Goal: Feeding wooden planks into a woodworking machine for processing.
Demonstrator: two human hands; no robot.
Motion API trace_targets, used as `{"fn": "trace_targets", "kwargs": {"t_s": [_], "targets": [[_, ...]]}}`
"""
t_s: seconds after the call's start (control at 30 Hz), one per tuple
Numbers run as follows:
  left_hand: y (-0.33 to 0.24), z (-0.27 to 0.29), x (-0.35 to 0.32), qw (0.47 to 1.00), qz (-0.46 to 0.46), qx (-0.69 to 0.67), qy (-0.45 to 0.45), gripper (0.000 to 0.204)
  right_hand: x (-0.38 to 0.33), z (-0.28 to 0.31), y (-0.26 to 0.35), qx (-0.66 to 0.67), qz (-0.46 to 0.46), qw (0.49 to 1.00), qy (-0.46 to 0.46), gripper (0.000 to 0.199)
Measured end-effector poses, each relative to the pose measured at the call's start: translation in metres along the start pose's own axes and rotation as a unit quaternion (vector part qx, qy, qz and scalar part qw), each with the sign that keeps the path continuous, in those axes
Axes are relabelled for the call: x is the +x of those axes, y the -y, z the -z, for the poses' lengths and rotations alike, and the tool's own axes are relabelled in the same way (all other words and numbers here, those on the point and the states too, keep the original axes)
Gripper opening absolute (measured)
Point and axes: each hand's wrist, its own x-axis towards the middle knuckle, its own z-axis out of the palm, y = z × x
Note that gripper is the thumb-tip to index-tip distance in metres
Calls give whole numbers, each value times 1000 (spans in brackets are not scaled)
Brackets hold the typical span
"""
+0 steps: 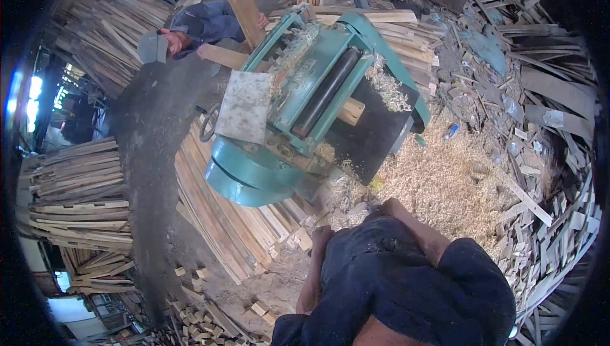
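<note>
A green thickness planer (324, 60) covered in shavings stands in front of me. The end of a wooden board (351, 111) sticks out from under its dark roller (329, 92), over the black outfeed plate (365, 146). My left hand (322, 237) is low beside my dark shirt, on the near side of the planer. My right hand (393, 209) rests close to the front of my body, near the plate's lower edge. Neither hand touches the board. The fingers of both are too small and partly hidden to make out.
Across the planer a co-worker in a cap (152, 47) handles a board (246, 15). Long planks (222, 200) lie beneath the machine's left side. Wood shavings (445, 181) heap up at the right, next to scrap wood (559, 98). More lumber stacks (79, 219) stand left.
</note>
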Motion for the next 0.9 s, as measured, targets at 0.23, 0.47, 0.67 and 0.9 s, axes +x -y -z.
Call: {"fn": "trace_targets", "kwargs": {"t_s": [0.23, 0.47, 0.67, 0.9], "targets": [[8, -5, 3, 1000, 12, -27, -9, 32, 4, 5, -4, -102, 59, 993, 1, 21], [20, -3, 6, 999, 26, -13, 28, 35, 4, -1, -16, -11, 81, 995, -63, 46], [46, 9, 12, 998, -2, 11, 61, 35, -9, -22, -4, -20, 28, 997, -75, 44], [84, 45, 10, 993, -57, -29, 99, 40, -50, -44, 52, -241, 155, 955, -79, 43]]}}
